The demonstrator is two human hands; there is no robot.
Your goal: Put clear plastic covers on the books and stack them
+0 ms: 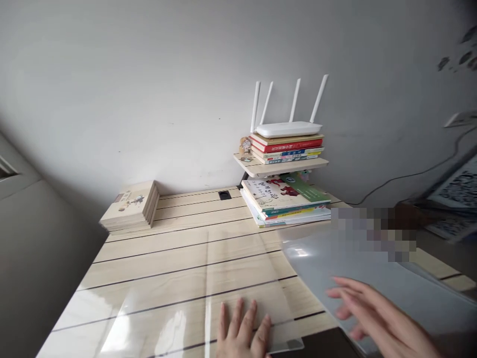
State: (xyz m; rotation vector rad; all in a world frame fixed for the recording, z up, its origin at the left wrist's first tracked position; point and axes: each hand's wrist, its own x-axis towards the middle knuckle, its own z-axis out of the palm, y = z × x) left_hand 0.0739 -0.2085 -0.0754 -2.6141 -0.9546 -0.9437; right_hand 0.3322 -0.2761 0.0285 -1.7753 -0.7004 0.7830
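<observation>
A clear plastic sheet (194, 278), creased by a vertical seam, lies opened out on the wooden desk, and window light glares off its left part. Near its right side, my left hand (242, 330) rests flat on the plastic with the fingers spread. To the right, my right hand (376, 313) hovers at or just above a bluish translucent plastic sheet (316, 263); whether it touches is unclear. Its fingers are stretched out and slightly blurred, with nothing seen in them. The right plastic seems to have more than one layer at its right edge.
A stack of books (128, 206) stands at the desk's back left. At the back right, more books (283, 199) lie beneath a small shelf (283, 167), which bears books and a white router (288, 129). A socket (224, 195) is set in the desk (175, 214).
</observation>
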